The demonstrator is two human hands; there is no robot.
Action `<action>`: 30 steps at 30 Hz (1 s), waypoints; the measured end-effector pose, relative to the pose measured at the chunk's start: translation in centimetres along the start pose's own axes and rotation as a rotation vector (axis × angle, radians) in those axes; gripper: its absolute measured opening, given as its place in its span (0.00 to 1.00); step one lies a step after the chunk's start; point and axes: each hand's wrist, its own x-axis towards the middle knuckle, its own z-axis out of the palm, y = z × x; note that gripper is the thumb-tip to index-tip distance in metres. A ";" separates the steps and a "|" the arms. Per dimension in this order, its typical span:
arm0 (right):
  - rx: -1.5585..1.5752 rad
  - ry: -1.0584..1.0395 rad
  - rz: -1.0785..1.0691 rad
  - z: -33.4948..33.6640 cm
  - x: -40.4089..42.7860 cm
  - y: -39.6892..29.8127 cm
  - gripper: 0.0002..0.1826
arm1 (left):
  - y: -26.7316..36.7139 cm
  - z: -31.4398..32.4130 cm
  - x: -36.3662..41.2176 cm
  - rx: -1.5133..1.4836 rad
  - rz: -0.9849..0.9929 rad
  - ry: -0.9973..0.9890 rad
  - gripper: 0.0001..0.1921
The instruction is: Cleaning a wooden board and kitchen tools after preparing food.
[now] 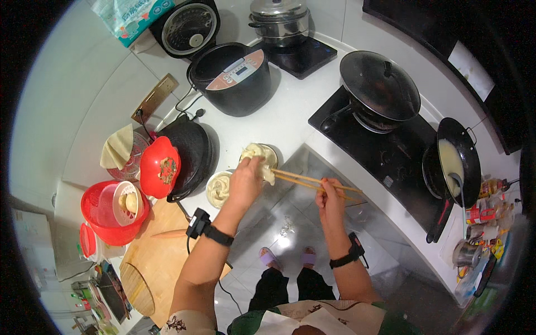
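My left hand (246,181) has its fingers closed on pale, soft dough-like food (253,150), part of which drapes past the rim of a bowl (274,155). My right hand (331,197) grips a pair of wooden chopsticks (305,178). Their tips touch, or lie right beside, the hanging end of the food. Just left of my left hand, a second bowl (209,193) holds similar pale, folded food. My left fingers and the food hide much of the first bowl. Both bowls stand near the white counter's edge.
A black electric pan (194,155) stands left, with a red dish (146,167) against it. Beyond is an open rice cooker (243,98). On the right, a lidded wok (379,83) and another wok (473,167) with pale liquid occupy the cooktop (377,157). A cutting board (167,259) lies lower left.
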 end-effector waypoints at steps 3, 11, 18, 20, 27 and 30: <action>-0.040 -0.035 -0.082 1.9 1.6 0.6 0.07 | -1.7 0.2 3.2 0.026 0.084 -0.014 0.22; -0.100 0.147 -0.124 3.1 2.7 3.2 0.05 | -6.1 1.4 7.5 -0.034 0.337 -0.249 0.23; -0.189 0.072 -0.247 3.4 2.0 3.4 0.05 | -7.3 0.2 8.1 -0.151 0.319 -0.388 0.24; -0.269 0.088 -0.211 4.0 1.3 2.8 0.05 | -7.5 -0.2 7.9 -0.170 0.297 -0.393 0.24; -0.341 0.064 -0.306 4.0 0.9 1.9 0.06 | -7.8 -0.9 7.2 -0.187 0.249 -0.337 0.20; -0.385 0.053 -0.284 3.6 1.2 1.7 0.05 | -7.5 -1.3 6.7 -0.175 0.219 -0.289 0.19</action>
